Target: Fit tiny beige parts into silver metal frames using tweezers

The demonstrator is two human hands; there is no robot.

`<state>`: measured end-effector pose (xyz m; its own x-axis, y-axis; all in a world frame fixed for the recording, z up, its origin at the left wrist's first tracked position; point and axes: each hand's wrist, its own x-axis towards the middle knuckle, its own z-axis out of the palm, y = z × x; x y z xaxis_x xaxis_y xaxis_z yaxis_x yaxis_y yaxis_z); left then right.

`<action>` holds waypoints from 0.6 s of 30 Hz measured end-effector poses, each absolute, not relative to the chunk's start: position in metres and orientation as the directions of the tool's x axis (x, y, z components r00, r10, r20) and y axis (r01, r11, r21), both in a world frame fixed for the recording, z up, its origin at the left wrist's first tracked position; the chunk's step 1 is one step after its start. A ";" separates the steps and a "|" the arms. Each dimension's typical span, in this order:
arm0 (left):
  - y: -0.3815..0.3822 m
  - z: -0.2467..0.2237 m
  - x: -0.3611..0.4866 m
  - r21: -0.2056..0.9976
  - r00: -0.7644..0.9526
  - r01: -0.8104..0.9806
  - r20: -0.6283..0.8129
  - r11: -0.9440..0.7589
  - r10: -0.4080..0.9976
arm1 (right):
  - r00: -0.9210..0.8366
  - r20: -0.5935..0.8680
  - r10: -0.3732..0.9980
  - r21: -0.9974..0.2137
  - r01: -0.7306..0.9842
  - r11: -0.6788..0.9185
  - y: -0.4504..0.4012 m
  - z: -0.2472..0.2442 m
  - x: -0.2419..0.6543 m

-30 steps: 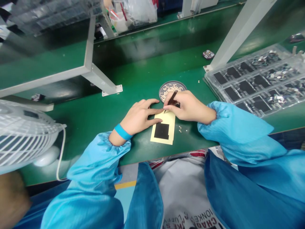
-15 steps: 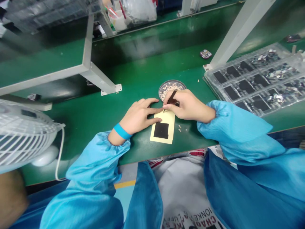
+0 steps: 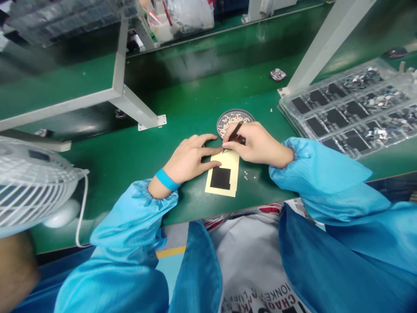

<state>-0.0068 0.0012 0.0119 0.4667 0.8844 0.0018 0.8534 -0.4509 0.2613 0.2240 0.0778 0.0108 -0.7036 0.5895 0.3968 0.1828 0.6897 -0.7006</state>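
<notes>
Little changed: dark slender tweezers (image 3: 236, 134) stay pinched in the right hand (image 3: 257, 145); the left hand's (image 3: 189, 158) spread fingers are rested on a cream rectangular card (image 3: 230, 164).

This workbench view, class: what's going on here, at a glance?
A person in a blue gown works at a green bench. Their right hand pinches dark tweezers, tips at the edge of a cream card that bears a black square. Their left hand lies flat, fingertips on the card. Behind is a round dish of small pieces; to the right, a clear plastic tray holds black pads and shiny scraps.
</notes>
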 end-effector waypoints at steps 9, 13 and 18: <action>0.001 0.011 -0.007 0.257 0.467 0.854 0.007 -0.453 0.884 | -0.699 0.387 0.602 -0.711 0.189 0.677 0.077 0.013 0.224; 0.001 0.011 -0.008 0.261 0.469 0.852 0.006 -0.454 0.883 | -0.699 0.383 0.604 -0.715 0.191 0.673 0.077 0.013 0.224; 0.001 0.010 -0.008 0.260 0.464 0.855 0.004 -0.449 0.886 | -0.694 0.379 0.613 -0.722 0.192 0.664 0.077 0.013 0.224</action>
